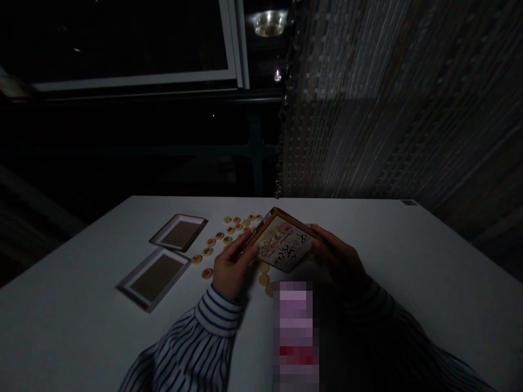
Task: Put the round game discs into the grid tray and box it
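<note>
Both my hands hold a Chinese chess box (284, 242) tilted above the table, its printed face with dark lettering turned towards me. My left hand (232, 267) grips its left edge, thumb on the face. My right hand (339, 253) grips the right edge, in deep shadow. Round wooden chess pieces (207, 251) lie scattered on the table behind and to the left of the box, some with red and some with black characters. Several plain-looking pieces (264, 279) lie below the box. The box hides part of the scatter.
On the left of the white table (327, 215) lie two open shallow trays, a brown-edged one (192, 239) and a white-grey one (126, 284). A pixelated patch (296, 332) covers something at the near edge. Beyond are a bead-string curtain (359, 109) and a dark window (241, 43).
</note>
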Tool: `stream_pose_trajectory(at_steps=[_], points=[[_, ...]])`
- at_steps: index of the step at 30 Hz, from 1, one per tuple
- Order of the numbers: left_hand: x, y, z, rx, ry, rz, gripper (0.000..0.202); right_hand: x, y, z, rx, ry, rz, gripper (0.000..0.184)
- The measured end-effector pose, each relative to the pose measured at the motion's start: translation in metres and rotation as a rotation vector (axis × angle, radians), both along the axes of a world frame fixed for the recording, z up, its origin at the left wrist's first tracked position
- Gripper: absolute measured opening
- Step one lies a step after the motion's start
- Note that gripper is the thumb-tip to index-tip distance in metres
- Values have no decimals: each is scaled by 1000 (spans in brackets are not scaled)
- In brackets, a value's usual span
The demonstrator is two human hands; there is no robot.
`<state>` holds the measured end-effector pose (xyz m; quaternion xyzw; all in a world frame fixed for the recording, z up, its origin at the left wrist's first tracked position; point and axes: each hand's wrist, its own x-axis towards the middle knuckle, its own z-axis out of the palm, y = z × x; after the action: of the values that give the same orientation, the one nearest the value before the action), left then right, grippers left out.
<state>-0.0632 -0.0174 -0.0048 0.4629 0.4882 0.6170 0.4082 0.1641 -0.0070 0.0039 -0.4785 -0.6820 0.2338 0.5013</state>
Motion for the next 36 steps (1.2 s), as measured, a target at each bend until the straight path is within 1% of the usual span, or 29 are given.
stream_pose_trajectory(at_steps=[5, 8, 11, 15, 20, 23, 28, 32, 36], points=[[0, 1, -1, -24, -34, 14, 44, -3, -2, 4, -14, 17, -18, 40], [1, 2, -2, -40, -58, 40, 42, -5, -4, 7, -28, 74, -25, 43], [2, 3, -2, -49, -136, 36, 42, -6, -5, 8, -65, 157, -18, 48], [2, 5, -4, -69, -247, 31, 43, -5, -3, 2, -123, 230, 17, 54], [1, 9, -12, -92, -356, 36, 41, -5, 2, -9, -166, 321, 61, 55], [2, 10, -14, -110, -419, 24, 43, -6, 3, -14, -187, 316, 84, 55], [8, 5, -5, -176, -484, -12, 45, -5, 3, -17, -190, 244, 112, 49], [13, 1, -1, -201, -485, -24, 45, -3, 4, -19, -190, 226, 149, 48], [14, 1, -3, -192, -489, -41, 43, -3, 5, -21, -197, 247, 170, 48]])
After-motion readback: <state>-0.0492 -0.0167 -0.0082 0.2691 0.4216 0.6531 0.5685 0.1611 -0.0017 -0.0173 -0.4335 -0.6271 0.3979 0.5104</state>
